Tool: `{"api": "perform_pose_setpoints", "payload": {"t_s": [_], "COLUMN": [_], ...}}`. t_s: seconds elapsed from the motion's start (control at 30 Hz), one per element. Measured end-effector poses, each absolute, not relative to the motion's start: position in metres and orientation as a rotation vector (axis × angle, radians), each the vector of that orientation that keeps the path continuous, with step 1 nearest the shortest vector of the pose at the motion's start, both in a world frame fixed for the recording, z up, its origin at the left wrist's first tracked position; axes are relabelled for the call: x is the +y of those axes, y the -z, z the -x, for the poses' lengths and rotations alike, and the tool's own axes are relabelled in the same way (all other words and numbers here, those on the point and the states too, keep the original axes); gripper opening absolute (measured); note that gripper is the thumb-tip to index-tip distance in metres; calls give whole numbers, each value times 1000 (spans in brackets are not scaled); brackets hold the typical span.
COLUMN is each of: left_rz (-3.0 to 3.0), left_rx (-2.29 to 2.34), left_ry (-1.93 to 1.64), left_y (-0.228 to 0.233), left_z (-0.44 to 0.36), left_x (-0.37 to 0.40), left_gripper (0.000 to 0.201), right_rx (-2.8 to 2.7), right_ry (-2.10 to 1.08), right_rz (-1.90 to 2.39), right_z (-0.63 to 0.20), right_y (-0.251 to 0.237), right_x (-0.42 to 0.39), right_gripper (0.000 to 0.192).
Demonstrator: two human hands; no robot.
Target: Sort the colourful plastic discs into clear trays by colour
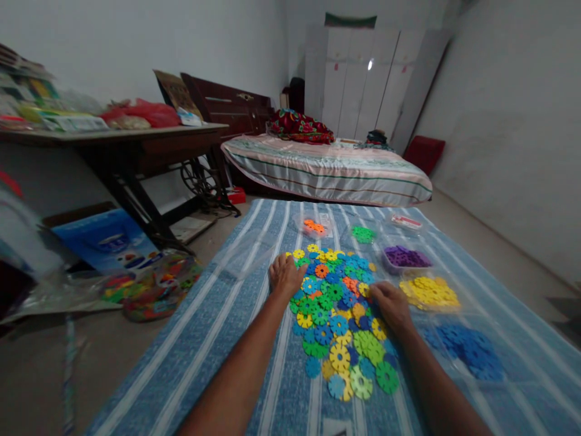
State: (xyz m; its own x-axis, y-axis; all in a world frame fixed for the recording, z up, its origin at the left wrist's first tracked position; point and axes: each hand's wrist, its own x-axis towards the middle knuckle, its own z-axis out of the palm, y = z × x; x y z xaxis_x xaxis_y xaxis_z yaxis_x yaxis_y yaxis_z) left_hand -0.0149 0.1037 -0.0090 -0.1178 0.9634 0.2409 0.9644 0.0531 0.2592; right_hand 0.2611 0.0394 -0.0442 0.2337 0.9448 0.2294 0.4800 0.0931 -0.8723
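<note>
A loose pile of flat, notched plastic discs (334, 292) in green, blue, yellow and orange lies on a blue striped cloth (245, 321). At the pile's far left edge rests my left hand (287, 275), its thumb apart from the fingers and nothing visible in it. My right hand (391, 304) is at the right edge, fingers curled together beside a yellow disc (364, 289). Whether it grips a piece is hidden. Sorted discs sit to the right: purple ones (405, 257) in a clear tub, yellow ones (430, 292) and blue ones (472, 350).
Beyond the pile are clear containers with orange discs (314, 227) and green discs (363, 234). A small clear box (406, 222) lies at the far right. An upturned-looking clear container (247, 254) is at the left. Behind stand a bed (327, 169) and a sewing table (149, 136).
</note>
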Motion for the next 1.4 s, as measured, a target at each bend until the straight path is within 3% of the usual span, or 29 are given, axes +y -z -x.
{"api": "perform_pose_setpoints", "payload": {"t_s": [0.47,0.7,1.4], "left_rz": [2756,2559,2458], "left_rx": [-1800,-1804,-1904], "left_ry": [922,1230,1175], "left_y": [20,25,24], "left_z": [-13,-3,13], "left_x": [75,65,56], "left_gripper": [33,29,19], "right_rx": [-1368,-1381,-1521], "right_ry": [-560,-540,-527], "right_rz": [1535,1535,1461], "right_z": [-261,-262,-258], "right_y": [36,36,38], "right_x": [40,42,30], "right_gripper": [35,34,29]}}
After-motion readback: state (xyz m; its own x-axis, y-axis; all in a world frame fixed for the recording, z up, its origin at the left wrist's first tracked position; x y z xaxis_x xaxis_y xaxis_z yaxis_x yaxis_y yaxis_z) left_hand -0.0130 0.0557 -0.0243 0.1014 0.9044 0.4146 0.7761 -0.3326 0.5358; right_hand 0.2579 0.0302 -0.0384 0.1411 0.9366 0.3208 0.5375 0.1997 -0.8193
